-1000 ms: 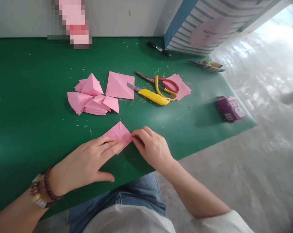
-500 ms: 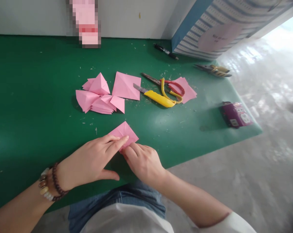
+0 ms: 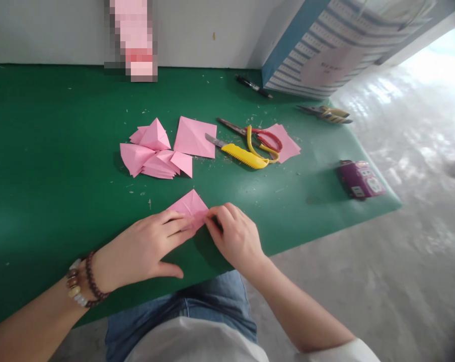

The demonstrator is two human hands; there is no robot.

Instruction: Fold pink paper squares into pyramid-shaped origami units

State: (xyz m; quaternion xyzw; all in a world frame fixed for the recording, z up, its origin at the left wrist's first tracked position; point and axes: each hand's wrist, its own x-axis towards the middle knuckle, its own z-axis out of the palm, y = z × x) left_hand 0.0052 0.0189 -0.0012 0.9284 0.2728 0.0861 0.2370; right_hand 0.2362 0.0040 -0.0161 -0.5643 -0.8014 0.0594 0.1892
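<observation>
A creased pink sheet of paper [image 3: 192, 203] lies on the green table, turned with one corner pointing away from me. My left hand [image 3: 148, 246] lies flat over its near left part, fingers stretched out and thumb apart. With thumb and index finger, my right hand [image 3: 237, 234] pinches the paper's right corner. Beyond them is a cluster of folded pink paper pieces [image 3: 155, 156], and beside it a flat pink square [image 3: 197, 136] with fold lines. The paper's near edge is partly hidden by my left fingers.
A yellow-handled utility knife [image 3: 244, 155] and red-and-yellow-handled scissors [image 3: 265, 141] lie beyond my right hand, partly over pink paper squares [image 3: 286, 146]. Farther off are a black pen [image 3: 253, 86], pliers [image 3: 327, 113], a striped paper bag [image 3: 310, 55] and a purple box [image 3: 361, 179] near the table's right edge.
My right hand has moved right and slightly away from me, from the paper's near edge to its right corner. My left fingers have shifted slightly nearer on the paper.
</observation>
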